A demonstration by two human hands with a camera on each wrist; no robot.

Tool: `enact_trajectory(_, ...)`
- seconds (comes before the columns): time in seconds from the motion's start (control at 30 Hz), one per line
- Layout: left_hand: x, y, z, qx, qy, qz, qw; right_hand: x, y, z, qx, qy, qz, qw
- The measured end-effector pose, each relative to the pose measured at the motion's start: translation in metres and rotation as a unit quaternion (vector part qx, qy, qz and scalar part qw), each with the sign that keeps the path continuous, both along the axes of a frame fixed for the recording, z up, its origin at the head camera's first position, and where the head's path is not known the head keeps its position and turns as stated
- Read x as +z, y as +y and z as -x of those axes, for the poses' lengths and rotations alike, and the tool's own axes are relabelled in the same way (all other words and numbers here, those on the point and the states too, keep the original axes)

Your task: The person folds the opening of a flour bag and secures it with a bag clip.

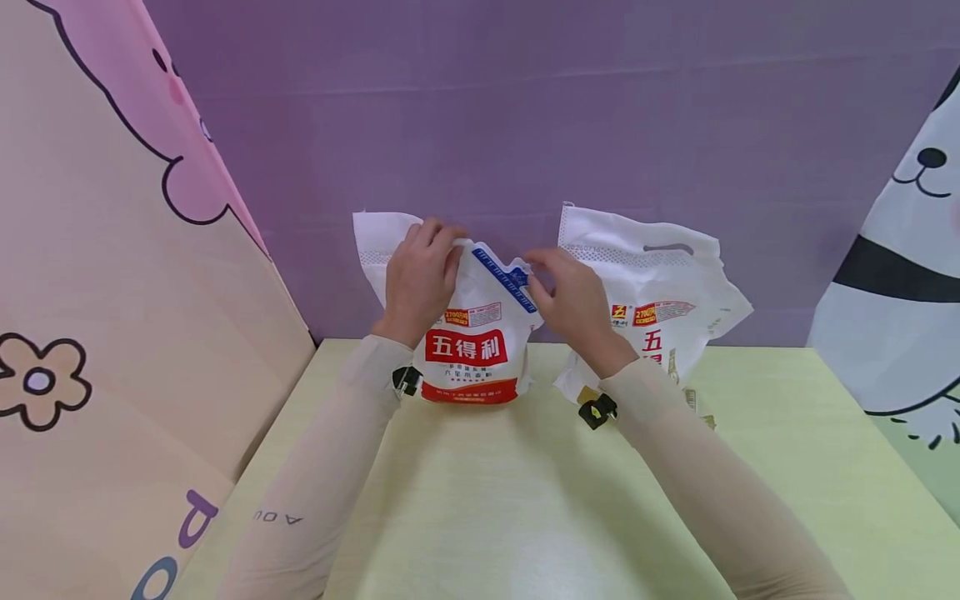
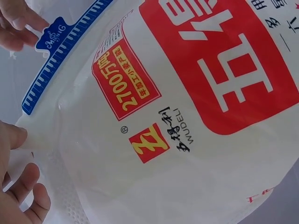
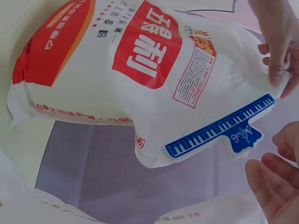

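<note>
A white flour bag (image 1: pixel 467 367) with red printing stands on the table, its top folded over. A blue-and-white clip (image 1: pixel 504 279) with a piano-key pattern and the word Music lies slanted across the bag's upper right edge. My left hand (image 1: pixel 422 279) pinches the folded top beside the clip's upper end; its thumb (image 3: pixel 276 74) presses on the bag. The right hand (image 1: pixel 573 300) is at the clip's tab (image 3: pixel 244 139), thumb and fingers spread apart. In the right wrist view a gap shows between those fingers (image 3: pixel 261 179) and the tab.
A second white flour bag (image 1: pixel 652 267), with a slot handle at its unfolded top, stands on the right behind my right forearm. The pale yellow-green table (image 1: pixel 480 500) ends at a purple cloth backdrop (image 1: pixel 480 108). Cartoon-printed panels (image 1: pixel 112 275) flank both sides.
</note>
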State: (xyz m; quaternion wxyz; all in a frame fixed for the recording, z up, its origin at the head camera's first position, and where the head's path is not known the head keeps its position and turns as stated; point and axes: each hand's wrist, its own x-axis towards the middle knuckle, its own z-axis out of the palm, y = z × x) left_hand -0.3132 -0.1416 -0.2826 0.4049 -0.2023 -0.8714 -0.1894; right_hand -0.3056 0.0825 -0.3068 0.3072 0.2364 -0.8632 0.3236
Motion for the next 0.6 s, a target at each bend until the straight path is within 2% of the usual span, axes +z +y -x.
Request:
enact_trajectory(0.1,-0.001,0.000,0.001,-0.006,0.010,-0.005,0.9999,-0.005,0.006,-0.005,0.017,0.022,0.033,0.9991)
enact_trajectory(0.2,0.000,0.001,0.001,-0.007,0.016,-0.008,0.9998,-0.012,0.013,-0.012,0.027,0.024,0.061,0.9975)
enact_trajectory(0.43,0.001,0.007,-0.004,-0.003,0.021,-0.011,0.9997,-0.034,0.029,-0.037,0.026,-0.026,0.119,0.9922)
enact_trajectory(0.6,-0.001,0.017,-0.009,-0.013,0.025,-0.009,0.9996,-0.051,0.045,-0.050,0.025,-0.038,0.163,0.9856)
